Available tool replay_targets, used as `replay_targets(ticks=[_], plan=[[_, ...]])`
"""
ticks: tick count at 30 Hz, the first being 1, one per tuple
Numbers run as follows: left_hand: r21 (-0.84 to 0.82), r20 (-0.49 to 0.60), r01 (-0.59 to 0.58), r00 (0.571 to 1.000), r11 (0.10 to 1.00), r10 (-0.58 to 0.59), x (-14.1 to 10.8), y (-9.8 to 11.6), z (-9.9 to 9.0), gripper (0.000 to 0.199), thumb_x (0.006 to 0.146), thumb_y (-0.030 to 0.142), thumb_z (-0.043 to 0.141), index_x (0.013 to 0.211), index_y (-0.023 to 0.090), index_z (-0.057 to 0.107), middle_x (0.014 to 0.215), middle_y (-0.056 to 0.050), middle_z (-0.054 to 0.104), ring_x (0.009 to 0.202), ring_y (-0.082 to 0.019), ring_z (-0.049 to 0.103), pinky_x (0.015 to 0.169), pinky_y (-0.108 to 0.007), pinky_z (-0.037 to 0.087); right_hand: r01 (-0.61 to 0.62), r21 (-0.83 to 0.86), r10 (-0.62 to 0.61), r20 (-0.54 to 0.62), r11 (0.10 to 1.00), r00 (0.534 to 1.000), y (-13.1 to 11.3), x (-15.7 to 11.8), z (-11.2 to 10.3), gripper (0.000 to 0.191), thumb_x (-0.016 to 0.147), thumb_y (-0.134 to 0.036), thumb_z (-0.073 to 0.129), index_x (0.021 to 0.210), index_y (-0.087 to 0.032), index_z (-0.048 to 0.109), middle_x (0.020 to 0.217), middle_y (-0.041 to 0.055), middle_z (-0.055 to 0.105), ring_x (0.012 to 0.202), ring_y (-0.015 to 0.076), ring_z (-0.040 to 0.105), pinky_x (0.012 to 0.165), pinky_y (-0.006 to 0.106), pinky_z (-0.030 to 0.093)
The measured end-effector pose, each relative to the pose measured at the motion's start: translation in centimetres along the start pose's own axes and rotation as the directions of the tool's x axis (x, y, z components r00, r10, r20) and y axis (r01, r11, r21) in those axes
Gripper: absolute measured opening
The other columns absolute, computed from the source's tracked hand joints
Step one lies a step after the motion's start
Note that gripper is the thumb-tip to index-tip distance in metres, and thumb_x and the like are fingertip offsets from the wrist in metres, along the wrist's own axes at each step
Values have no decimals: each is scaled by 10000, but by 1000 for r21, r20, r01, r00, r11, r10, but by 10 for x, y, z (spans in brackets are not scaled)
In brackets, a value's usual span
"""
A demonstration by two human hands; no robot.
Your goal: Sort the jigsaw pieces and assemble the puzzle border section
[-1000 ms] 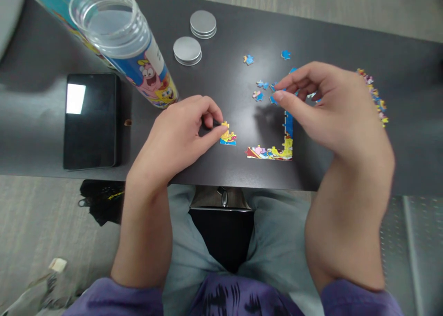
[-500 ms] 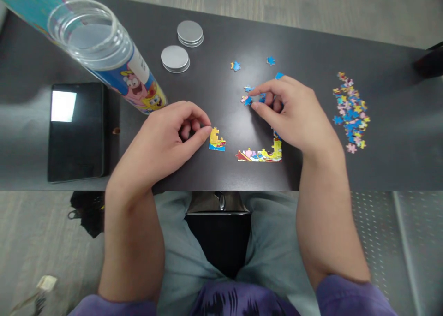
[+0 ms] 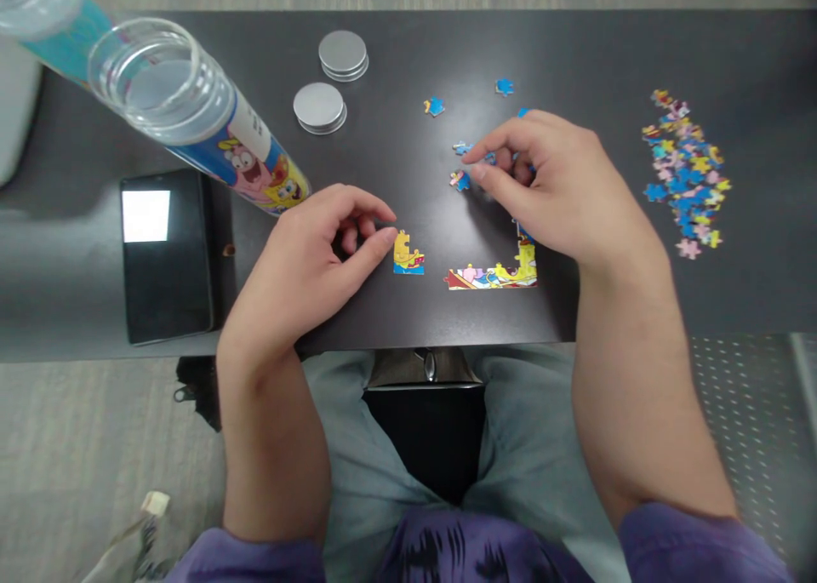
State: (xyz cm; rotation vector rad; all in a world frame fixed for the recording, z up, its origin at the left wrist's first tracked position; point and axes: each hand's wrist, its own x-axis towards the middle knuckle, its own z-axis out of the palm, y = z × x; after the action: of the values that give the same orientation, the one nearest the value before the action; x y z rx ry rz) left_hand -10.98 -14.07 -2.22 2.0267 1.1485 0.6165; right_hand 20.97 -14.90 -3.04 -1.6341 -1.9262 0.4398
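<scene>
My left hand [image 3: 325, 260] rests on the table, thumb and forefinger tips slightly apart beside a small joined yellow-and-blue puzzle section [image 3: 408, 255]. I see nothing between those fingertips. My right hand [image 3: 542, 183] hovers palm down, its thumb and forefinger a little apart near a blue-and-pink puzzle piece [image 3: 459, 180]. Just above that lies a light blue piece [image 3: 462, 148]. Under and below this hand runs an L-shaped joined puzzle edge [image 3: 491, 278]; its upper part is mostly hidden by the hand.
Two loose blue pieces [image 3: 435, 106] lie farther back. At the right is a pile of mixed puzzle pieces [image 3: 689, 174]. Round metal lids [image 3: 343, 53] sit at the back left. A clear-topped cartoon tube [image 3: 236, 140] stands near my left hand, and a black tablet [image 3: 167, 268] lies beyond it.
The whole view has shifted and turned slightly. My right thumb and forefinger have come a little closer together near the blue-and-pink piece. My left hand stays by the yellow section.
</scene>
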Motion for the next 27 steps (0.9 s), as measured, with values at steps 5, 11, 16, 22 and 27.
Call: replay_targets(ticks=[5, 11, 16, 22, 27], plan=[[31, -41, 13, 999, 999, -11, 1, 1, 2, 170, 1145, 332, 776, 1214, 262, 914, 1022, -33, 796, 856, -230, 670, 794, -385, 555, -27, 0, 27, -59, 1000, 998, 5, 0, 3, 83, 1159, -268, 906, 1131, -345, 921, 1063, 65, 822, 1053, 349, 816, 1060, 534, 636], [8, -65, 25, 998, 1000, -24, 0, 1, 2, 145, 1125, 315, 800, 1213, 265, 905, 1029, -21, 805, 873, -220, 692, 800, -373, 560, -84, -28, 77, -194, 996, 978, 11, -3, -14, 89, 1098, -260, 892, 1090, -345, 916, 1007, 64, 848, 926, 331, 795, 981, 535, 646], [-35, -53, 33, 998, 999, -35, 0, -1, 1, 143, 1103, 343, 827, 1212, 279, 894, 977, -5, 778, 806, -208, 648, 763, -394, 538, -128, -81, 111, -188, 988, 976, 13, -13, -46, 74, 1078, -304, 885, 1095, -376, 893, 989, 74, 826, 875, 354, 779, 927, 582, 649], [-62, -26, 0, 1000, 998, -2, 1, -7, 1, 147, 1073, 422, 861, 1198, 344, 865, 977, -23, 768, 844, -259, 677, 720, -453, 507, -79, -79, 71, -101, 994, 992, 22, -12, -42, 167, 1046, -195, 767, 1101, -320, 863, 1021, 72, 818, 896, 310, 731, 928, 548, 618], [-55, 2, -14, 1000, 998, 14, 2, -7, -1, 157, 1111, 491, 860, 1206, 367, 842, 994, -50, 770, 857, -289, 677, 735, -502, 531, -89, -13, 89, -47, 996, 995, 18, -6, -29, 118, 1051, -236, 784, 1082, -328, 851, 1068, 83, 827, 913, 328, 693, 949, 569, 601]])
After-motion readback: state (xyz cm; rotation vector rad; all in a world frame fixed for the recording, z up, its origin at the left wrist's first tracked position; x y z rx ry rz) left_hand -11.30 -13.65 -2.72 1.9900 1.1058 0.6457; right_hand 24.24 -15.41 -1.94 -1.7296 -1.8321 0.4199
